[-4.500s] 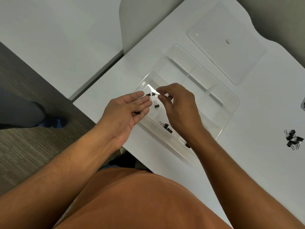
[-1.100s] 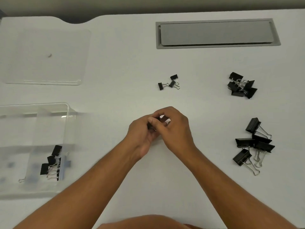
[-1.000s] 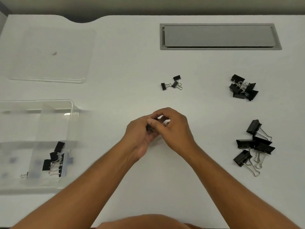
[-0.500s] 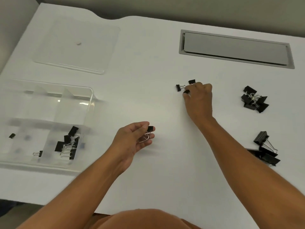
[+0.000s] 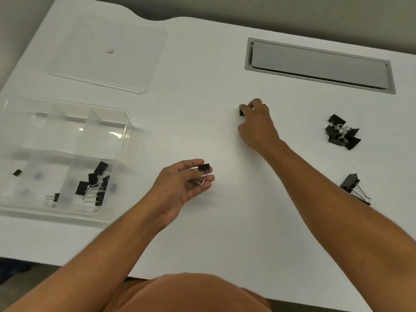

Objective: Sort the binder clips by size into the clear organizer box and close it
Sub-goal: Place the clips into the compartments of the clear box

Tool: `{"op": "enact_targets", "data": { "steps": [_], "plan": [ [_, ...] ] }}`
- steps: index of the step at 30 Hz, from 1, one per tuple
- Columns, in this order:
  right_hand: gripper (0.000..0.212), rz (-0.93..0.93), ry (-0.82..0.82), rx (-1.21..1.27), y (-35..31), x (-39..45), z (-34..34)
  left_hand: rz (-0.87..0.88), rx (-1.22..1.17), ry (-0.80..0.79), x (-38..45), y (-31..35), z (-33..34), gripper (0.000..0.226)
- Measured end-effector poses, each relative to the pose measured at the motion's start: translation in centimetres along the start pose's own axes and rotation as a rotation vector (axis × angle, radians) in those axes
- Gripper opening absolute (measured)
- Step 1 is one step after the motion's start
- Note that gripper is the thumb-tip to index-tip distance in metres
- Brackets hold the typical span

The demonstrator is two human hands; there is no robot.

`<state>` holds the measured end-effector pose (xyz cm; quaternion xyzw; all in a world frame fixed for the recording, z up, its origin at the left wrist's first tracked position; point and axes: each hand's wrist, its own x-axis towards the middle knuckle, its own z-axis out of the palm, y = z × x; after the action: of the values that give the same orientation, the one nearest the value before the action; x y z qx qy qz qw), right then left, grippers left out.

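Pinching a small binder clip (image 5: 204, 167) by thumb and fingertips, the left hand (image 5: 182, 188) hovers right of the organizer box (image 5: 122, 140) (lid off); the right hand (image 5: 256, 124) grasps another clip (image 5: 241, 111) farther along the worktop (image 5: 202, 233).

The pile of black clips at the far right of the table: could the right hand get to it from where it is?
Probably yes. The right hand is on small clips mid-table, and only bare table lies between it and the pile. But its fingers look busy with those clips.
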<state>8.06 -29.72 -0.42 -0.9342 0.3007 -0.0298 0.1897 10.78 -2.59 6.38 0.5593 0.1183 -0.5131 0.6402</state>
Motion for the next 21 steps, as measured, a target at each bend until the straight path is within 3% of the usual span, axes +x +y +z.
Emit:
{"op": "enact_targets", "data": {
  "steps": [3, 8, 14, 17, 21],
  "plan": [
    [0.038, -0.001, -0.032, -0.038, -0.7, -0.2, 0.5, 0.020, 0.028, 0.006, -0.4, 0.3, -0.5, 0.034],
    [0.016, -0.085, -0.012, -0.094, -1.7, -0.8, 1.5, 0.044, 0.032, 0.044, -1.5, 0.4, -1.5, 0.030],
    [0.020, -0.044, -0.034, 0.008, -3.8, -1.7, 1.9, 0.106, 0.008, 0.080, -3.5, 1.5, -3.3, 0.030],
    [0.017, 0.217, -0.037, 0.475, -6.6, -3.3, 1.3, 0.161, -0.006, 0.097, -4.5, 2.6, -4.9, 0.029],
    [0.013, 0.568, -0.199, 1.571, -13.3, -7.1, 0.7, 0.220, -0.033, 0.158, -5.3, 4.6, -8.2, 0.024]
  ]
}}
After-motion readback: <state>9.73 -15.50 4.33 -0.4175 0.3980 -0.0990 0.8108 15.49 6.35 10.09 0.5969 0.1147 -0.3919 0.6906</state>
